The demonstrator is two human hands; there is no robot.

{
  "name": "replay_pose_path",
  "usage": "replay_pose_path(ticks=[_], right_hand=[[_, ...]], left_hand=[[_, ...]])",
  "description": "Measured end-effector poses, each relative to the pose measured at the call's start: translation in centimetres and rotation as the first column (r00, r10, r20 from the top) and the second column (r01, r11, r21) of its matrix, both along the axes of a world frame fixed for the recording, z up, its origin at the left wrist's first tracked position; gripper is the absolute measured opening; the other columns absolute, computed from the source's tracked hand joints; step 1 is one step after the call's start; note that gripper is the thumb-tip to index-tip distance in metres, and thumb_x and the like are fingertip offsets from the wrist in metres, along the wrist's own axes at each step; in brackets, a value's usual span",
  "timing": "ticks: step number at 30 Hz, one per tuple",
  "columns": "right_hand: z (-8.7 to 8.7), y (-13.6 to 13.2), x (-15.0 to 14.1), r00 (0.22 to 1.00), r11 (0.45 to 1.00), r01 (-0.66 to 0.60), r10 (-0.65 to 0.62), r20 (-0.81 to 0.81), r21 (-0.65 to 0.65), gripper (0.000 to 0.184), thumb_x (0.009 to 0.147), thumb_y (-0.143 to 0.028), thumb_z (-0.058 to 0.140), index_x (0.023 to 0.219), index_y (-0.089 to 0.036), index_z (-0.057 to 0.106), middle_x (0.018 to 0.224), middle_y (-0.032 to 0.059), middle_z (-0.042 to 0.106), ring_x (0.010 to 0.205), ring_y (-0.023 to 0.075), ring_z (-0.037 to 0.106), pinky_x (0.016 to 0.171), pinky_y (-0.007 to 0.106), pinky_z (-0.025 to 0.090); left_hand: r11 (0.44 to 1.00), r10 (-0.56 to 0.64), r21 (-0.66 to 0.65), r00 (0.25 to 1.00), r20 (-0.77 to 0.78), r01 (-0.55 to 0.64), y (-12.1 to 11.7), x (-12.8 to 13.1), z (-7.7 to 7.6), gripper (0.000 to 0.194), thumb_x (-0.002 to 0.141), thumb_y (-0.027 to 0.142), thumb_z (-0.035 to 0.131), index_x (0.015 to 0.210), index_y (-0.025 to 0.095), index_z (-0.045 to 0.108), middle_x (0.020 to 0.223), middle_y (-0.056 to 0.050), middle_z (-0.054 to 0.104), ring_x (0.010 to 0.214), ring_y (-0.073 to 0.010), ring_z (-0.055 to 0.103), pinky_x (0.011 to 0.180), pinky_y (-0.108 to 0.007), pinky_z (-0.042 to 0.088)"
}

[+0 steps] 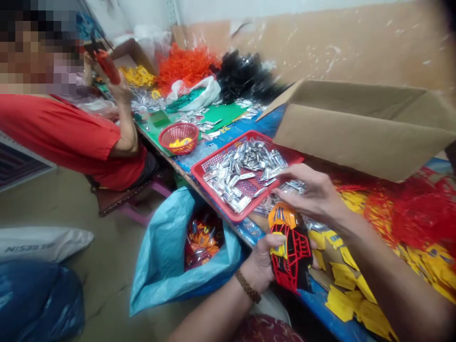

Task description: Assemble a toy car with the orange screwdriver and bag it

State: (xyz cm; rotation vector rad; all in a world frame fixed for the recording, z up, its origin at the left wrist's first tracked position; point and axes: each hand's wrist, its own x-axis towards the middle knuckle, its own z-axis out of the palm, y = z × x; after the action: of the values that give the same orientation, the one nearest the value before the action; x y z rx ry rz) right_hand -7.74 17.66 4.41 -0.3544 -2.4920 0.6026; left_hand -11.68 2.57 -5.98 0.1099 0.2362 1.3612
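Observation:
My left hand (261, 261) is wrapped round a toy car body (290, 251) with a red lattice frame, black sides, and orange and yellow panels. Over the near right corner of a red plastic tray (233, 217) is my right hand (309, 187), its thumb and fingers apart and slightly blurred. Nothing shows between those fingers. Many small silver parts (245, 164) lie heaped in the tray. Beside the toy body, flat yellow parts (342, 275) are spread along the table.
A cardboard box (349, 137) stands behind the tray, with red lattice parts (402, 209) to the right. A blue sack (156, 256) holding orange toy pieces sits below the table edge. A small red basket (178, 137) stands near a seated person in a red shirt (67, 137).

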Motion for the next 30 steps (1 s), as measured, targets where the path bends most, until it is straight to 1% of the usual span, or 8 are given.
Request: replay_pose_path(ticks=[3,5,8,12,15,19,24,30], right_hand=[[-0.3,-0.1,-5.8,0.903,0.989,-0.147,0.135,0.407,-0.003,0.023,0.082,-0.023,0.059,0.102,-0.014,0.063,0.106,0.0097,0.066,0.094,0.0179,0.059,0.083,0.030,0.045],[-1.0,-0.5,-8.9,0.805,0.973,-0.230,0.210,0.555,-0.034,0.017,0.073,-0.019,0.066,0.090,-0.017,0.066,0.089,0.0047,0.068,0.078,0.0155,0.059,0.069,0.026,0.043],[-2.2,-1.2,-11.8,0.688,0.960,-0.278,0.228,0.689,-0.041,0.015,0.060,-0.017,0.072,0.073,-0.015,0.065,0.069,0.0032,0.062,0.062,0.0143,0.051,0.057,0.026,0.032],[-2.5,-0.9,-12.8,0.632,0.957,-0.285,0.236,0.738,-0.062,0.015,0.056,-0.014,0.071,0.066,-0.015,0.061,0.062,0.0003,0.056,0.057,0.0110,0.044,0.054,0.025,0.027],[-1.8,0.1,-12.0,0.649,0.956,-0.264,0.273,0.710,-0.125,0.008,0.062,-0.012,0.064,0.061,-0.016,0.058,0.054,-0.0032,0.048,0.051,0.0083,0.037,0.051,0.025,0.024],[-0.3,1.3,-9.5,0.775,0.960,-0.202,0.277,0.568,-0.194,0.007,0.071,-0.013,0.055,0.067,-0.015,0.060,0.055,-0.0038,0.046,0.052,0.0076,0.035,0.051,0.023,0.026],[1.7,1.6,-3.6,0.899,0.944,-0.105,0.224,0.377,-0.312,0.027,0.087,-0.030,0.044,0.088,-0.012,0.064,0.063,0.0000,0.052,0.055,0.0092,0.042,0.050,0.022,0.035],[3.2,-1.1,3.7,0.988,0.854,0.011,0.071,0.138,-0.520,0.018,0.078,-0.026,0.060,0.089,-0.013,0.064,0.075,0.0033,0.061,0.063,0.0107,0.052,0.057,0.024,0.044]], left_hand=[[0.997,0.060,-0.055,0.997,0.040,-0.058,0.2,0.2,0.2,0.064,0.055,0.049,0.072,0.101,0.005,0.068,0.087,-0.019,0.074,0.091,-0.0368,0.069,0.081,-0.045,0.053],[0.992,0.087,-0.092,0.994,0.063,-0.081,0.2,0.4,0.2,0.059,0.055,0.046,0.074,0.096,0.005,0.069,0.084,-0.018,0.074,0.091,-0.0369,0.070,0.083,-0.046,0.052],[0.983,0.127,-0.143,0.988,0.092,-0.113,0.3,0.7,0.4,0.057,0.053,0.046,0.076,0.091,0.004,0.070,0.082,-0.018,0.075,0.090,-0.0370,0.070,0.085,-0.046,0.052],[0.976,0.172,-0.154,0.981,0.095,-0.156,0.5,0.8,0.7,0.054,0.054,0.042,0.077,0.091,0.004,0.069,0.079,-0.017,0.075,0.088,-0.0357,0.071,0.085,-0.046,0.053],[0.982,0.165,-0.114,0.981,0.106,-0.153,0.7,0.8,0.8,0.054,0.054,0.040,0.078,0.094,0.006,0.069,0.081,-0.017,0.075,0.087,-0.0357,0.071,0.083,-0.046,0.053],[0.989,0.146,-0.047,0.986,0.075,-0.142,0.7,0.7,0.3,0.055,0.058,0.044,0.076,0.097,0.005,0.068,0.084,-0.018,0.074,0.085,-0.0352,0.071,0.080,-0.044,0.054],[0.995,0.094,0.033,0.995,0.013,-0.095,0.1,0.0,-0.1,0.060,0.060,0.048,0.073,0.101,0.005,0.068,0.089,-0.019,0.074,0.087,-0.0353,0.070,0.077,-0.043,0.055],[0.992,0.036,0.118,0.999,-0.003,-0.036,-0.6,-1.1,0.2,0.066,0.060,0.050,0.070,0.113,0.011,0.064,0.096,-0.015,0.073,0.087,-0.0341,0.070,0.073,-0.042,0.055]])
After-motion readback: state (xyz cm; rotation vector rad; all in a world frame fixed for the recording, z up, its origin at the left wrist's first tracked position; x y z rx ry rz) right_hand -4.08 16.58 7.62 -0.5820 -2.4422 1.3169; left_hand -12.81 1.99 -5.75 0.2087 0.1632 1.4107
